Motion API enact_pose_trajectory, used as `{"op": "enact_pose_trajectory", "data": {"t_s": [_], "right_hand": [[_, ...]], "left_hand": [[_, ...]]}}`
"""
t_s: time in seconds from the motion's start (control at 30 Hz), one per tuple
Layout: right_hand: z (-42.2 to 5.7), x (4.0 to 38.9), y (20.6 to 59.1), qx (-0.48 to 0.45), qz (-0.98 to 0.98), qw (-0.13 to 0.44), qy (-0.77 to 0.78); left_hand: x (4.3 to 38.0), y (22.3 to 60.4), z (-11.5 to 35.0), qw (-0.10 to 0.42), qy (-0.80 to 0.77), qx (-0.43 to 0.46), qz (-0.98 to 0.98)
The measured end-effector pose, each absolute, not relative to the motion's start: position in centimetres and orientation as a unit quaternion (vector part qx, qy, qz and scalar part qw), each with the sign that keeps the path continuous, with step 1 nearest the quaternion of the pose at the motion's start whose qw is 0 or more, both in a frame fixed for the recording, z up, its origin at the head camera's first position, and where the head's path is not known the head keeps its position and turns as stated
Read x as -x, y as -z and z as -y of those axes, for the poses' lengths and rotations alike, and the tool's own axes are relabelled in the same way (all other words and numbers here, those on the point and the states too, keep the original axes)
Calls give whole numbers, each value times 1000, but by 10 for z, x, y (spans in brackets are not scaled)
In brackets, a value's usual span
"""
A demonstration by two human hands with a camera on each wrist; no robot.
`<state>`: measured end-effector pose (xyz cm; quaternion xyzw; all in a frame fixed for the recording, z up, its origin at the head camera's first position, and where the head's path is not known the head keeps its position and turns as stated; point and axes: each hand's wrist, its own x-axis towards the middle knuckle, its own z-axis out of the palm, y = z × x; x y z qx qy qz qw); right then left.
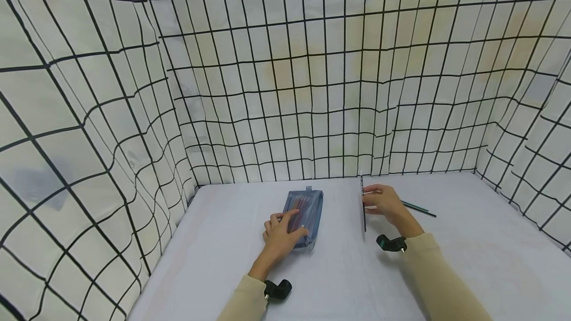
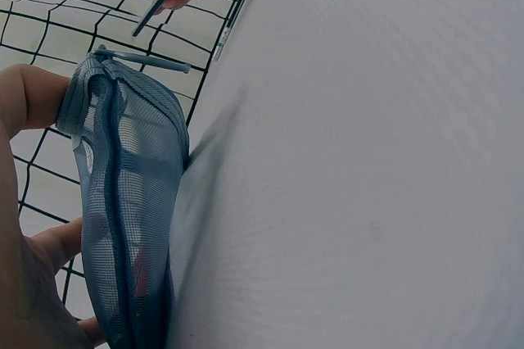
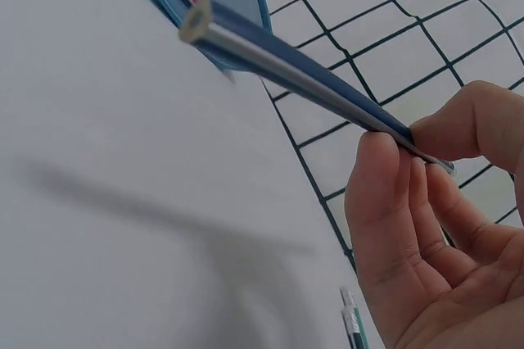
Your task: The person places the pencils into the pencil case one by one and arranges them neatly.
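A blue see-through mesh pencil case [image 1: 317, 212] lies on the white table, with several slim reddish items showing inside. My left hand [image 1: 282, 234] rests on it, index finger stretched over the top and thumb at the near right corner. The case's zipper [image 2: 115, 201] faces the left wrist view. To its right, my right hand [image 1: 384, 202] pinches a dark blue pencil [image 3: 303, 79] with a silver stripe between thumb and fingertips, above the table. The pencil's flat, unsharpened end points at the right wrist camera.
Two slim pens [image 1: 419, 208], one dark and one teal, lie on the table [image 1: 339, 281] beyond my right hand. A black wire grid [image 1: 312, 88] backed by pale sheeting encloses the back and sides. Small black wrist cameras sit on both sleeves.
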<state>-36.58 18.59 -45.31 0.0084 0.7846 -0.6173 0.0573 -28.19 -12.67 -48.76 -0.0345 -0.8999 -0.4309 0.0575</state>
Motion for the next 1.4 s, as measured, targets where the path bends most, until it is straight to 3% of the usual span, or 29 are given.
{"op": "enact_pose_trajectory", "data": {"t_s": [1.4], "right_hand": [[-100,345,471,-32,-743,160,649]], "left_hand": [[282,488,127,59,430,28,901]]}}
